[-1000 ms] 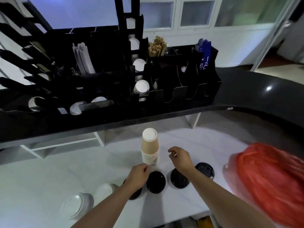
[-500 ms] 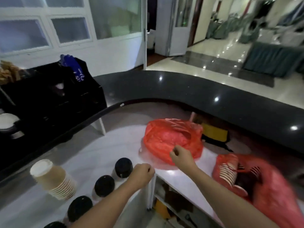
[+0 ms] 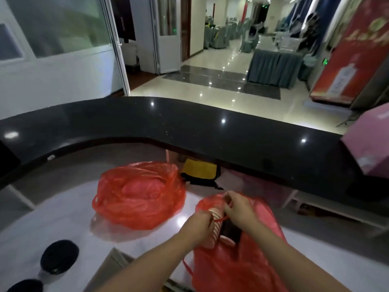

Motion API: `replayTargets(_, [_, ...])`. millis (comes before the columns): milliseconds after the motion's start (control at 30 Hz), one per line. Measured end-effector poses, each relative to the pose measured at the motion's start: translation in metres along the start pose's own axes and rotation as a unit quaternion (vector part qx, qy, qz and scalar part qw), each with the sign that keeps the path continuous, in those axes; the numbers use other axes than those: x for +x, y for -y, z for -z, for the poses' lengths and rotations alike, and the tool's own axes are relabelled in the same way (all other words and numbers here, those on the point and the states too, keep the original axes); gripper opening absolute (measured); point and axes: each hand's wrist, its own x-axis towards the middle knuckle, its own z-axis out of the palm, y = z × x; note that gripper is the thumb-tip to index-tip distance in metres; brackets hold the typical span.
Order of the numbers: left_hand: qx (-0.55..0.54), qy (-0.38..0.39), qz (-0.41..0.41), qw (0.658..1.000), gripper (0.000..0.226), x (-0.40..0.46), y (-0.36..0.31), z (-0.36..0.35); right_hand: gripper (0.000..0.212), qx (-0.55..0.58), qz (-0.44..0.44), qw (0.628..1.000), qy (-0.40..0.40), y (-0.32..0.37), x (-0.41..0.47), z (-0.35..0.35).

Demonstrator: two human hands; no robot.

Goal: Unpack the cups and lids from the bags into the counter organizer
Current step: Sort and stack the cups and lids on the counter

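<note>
Both your hands work the mouth of the near red bag (image 3: 237,268): left hand (image 3: 200,224) and right hand (image 3: 240,209) each pinch its handles, likely to untie it and free the stacked cups (image 3: 216,228) inside. It overhangs the white worktop's (image 3: 63,220) front edge; the second red bag (image 3: 139,194) sits mid-worktop, black lids (image 3: 60,257) at the left corner.

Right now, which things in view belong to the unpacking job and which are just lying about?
Job:
near red plastic bag, gripped at its mouth by left hand and right hand
stack of paper cups inside it
far red plastic bag
black round lids

Lying about:
yellow-and-black bag under the black curved countertop
pink box
</note>
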Motion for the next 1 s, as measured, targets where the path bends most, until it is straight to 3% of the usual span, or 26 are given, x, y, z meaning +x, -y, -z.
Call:
replayTargets(100, [0.060,0.043,0.054,0.996,0.042,0.013,-0.009,-0.024,0.019,-0.005,0.022,1.000,0.010,-0.026,-0.001,0.008])
replayTargets(200, [0.137,0.052,0.093,0.985,0.081,0.018,-0.007,-0.046,0.023,-0.003,0.035,0.999,0.013,-0.041,-0.002,0.008])
replayTargets(300, [0.108,0.049,0.151,0.981,0.108,0.017,-0.001,-0.061,0.021,-0.005,0.041,0.999,0.022,-0.046,-0.005,0.004])
replayTargets(433, [0.039,0.023,0.194,0.980,0.106,0.018,0.005,-0.068,0.023,0.016,0.032,0.999,0.035,-0.049,-0.012,-0.001])
replayTargets(633, [-0.062,0.045,0.225,0.971,0.105,0.006,0.009,-0.050,0.022,0.002,0.031,0.999,0.043,-0.035,-0.021,-0.006])
replayTargets(867, [-0.115,0.069,0.220,0.966,0.079,-0.047,0.022,-0.001,0.023,0.024,0.016,1.000,0.013,0.018,-0.054,-0.020])
replayTargets(1000, [-0.180,0.040,0.204,0.961,0.067,-0.095,0.045,0.039,0.019,0.035,0.010,0.999,0.012,0.063,-0.080,-0.034])
